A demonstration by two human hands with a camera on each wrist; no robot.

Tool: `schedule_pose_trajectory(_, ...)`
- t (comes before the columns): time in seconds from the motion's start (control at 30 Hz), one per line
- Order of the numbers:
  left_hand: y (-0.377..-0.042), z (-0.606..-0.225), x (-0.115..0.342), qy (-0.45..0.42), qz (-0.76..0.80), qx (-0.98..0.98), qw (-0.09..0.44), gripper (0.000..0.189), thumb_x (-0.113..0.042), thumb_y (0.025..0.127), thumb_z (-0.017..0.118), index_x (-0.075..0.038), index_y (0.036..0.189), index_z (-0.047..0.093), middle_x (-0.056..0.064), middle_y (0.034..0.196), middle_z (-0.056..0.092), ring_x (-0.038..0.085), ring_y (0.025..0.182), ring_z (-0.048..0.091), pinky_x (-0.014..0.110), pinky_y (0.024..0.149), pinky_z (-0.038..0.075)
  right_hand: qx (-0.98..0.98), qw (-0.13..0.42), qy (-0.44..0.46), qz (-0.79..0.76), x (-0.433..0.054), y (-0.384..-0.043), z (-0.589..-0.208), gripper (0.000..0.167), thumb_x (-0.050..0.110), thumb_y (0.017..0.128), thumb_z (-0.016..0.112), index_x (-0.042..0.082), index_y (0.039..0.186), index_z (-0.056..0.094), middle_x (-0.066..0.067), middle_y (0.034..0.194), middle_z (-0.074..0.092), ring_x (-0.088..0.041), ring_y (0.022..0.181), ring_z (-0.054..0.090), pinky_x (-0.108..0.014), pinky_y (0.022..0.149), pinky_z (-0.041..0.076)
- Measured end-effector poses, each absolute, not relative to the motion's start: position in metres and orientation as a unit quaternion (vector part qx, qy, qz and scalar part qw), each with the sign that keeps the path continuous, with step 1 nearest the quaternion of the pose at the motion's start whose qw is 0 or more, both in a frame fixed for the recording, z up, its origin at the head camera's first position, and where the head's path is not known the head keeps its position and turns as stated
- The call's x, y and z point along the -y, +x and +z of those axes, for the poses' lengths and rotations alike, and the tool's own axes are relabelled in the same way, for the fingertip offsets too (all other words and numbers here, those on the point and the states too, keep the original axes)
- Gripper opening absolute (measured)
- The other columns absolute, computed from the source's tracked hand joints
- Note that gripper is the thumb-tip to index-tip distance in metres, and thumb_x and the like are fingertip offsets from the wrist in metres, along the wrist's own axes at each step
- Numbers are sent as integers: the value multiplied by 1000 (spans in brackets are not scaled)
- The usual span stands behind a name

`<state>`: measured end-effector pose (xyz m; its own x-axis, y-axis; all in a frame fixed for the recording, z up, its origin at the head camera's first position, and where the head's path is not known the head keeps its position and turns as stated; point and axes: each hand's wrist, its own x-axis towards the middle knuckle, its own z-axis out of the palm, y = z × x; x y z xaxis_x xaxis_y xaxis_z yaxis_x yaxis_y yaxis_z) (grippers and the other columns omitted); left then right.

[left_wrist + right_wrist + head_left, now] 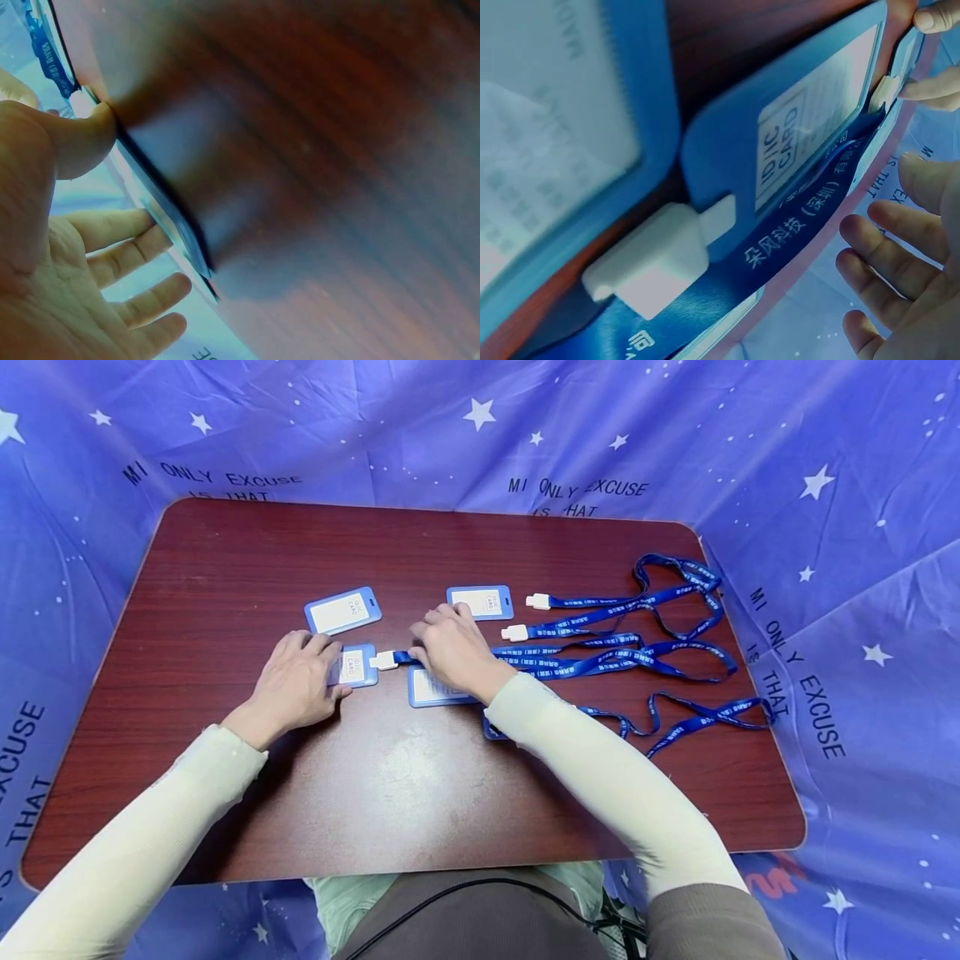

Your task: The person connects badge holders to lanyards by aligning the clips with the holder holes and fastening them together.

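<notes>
My left hand (pixel 296 681) holds a blue-edged ID card holder (pixel 358 667) flat on the table, thumb at the near edge and fingertips at the far edge. In the left wrist view, thumb and fingers touch the dark edge of that holder (pixel 169 202). A white clip (pixel 385 661) on a blue lanyard (pixel 403 657) meets the holder's slotted end. My right hand (pixel 457 647) hovers over this lanyard. Its fingers look loose and hold nothing in the right wrist view. Partly under the right hand lies another card holder (pixel 435 692).
Two loose card holders lie farther back, one at left (pixel 342 611) and one in the middle (pixel 486 603). To the right are several lanyards, two with white clips (pixel 537 602) pointing left. Another holder (pixel 491 727) is mostly hidden under the right sleeve.
</notes>
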<state>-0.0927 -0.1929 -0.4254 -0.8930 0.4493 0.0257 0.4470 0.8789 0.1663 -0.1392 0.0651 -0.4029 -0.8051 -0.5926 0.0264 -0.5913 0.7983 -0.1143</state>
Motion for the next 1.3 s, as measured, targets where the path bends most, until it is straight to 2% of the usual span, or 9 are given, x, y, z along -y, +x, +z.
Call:
schedule_pose_trajectory(0.47,-93,-426,191,225,101,-969,0,70,-31,83,78,9,136,56,25,130,58,47,122,47,56,113,31,-946,-6,-311,-87,-80,-134,-404,34,35,102,63,12,126,72,-3,115,71,-22,111,56,-45,99,35)
schedule_pose_trajectory(0.87,-94,-431,182,229,123,-965,-17,64,-39,91,71,8,133,57,25,126,59,46,122,47,54,113,31,-949,-8,-299,-103,-94,-131,-407,35,35,102,64,11,126,73,-4,118,71,-23,114,55,-46,101,33)
schedule_pose_trajectory(1.3,-93,-424,175,239,113,-964,-27,65,-43,93,69,7,133,58,26,127,59,46,122,46,54,113,31,-950,-16,-289,-113,-111,-128,-404,32,34,102,63,12,122,74,-6,126,70,-24,118,56,-47,100,34)
